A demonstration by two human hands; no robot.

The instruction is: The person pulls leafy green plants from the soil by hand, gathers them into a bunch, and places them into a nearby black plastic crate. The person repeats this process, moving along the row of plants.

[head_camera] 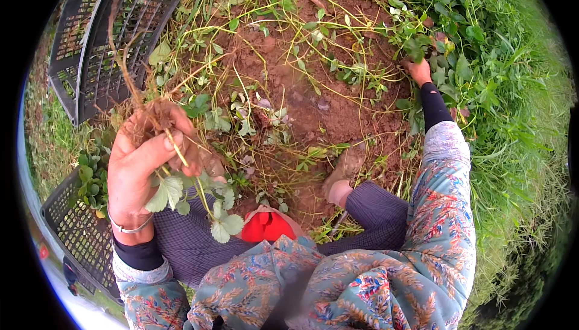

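Note:
Raised at the left, my left hand (140,167) pinches a small bundle of strawberry plants between thumb and fingers. Brown, soil-covered roots (129,74) stick out above it, and pale green toothed leaves (221,226) hang below. My right hand (418,72) reaches far to the right, down at the border between bare soil and dense greenery. A blurred green leaf (416,48) lies right against its fingers. The fingertips are partly hidden there, so their grip is unclear.
Reddish-brown soil (312,99) lies before me, crossed by trailing runners (334,24) and loose leaves. A black plastic crate (120,36) leans at the upper left; another crate (77,230) with leafy plants stands lower left. My muddy foot (344,171) rests on the soil. Tall grass (506,122) grows rightward.

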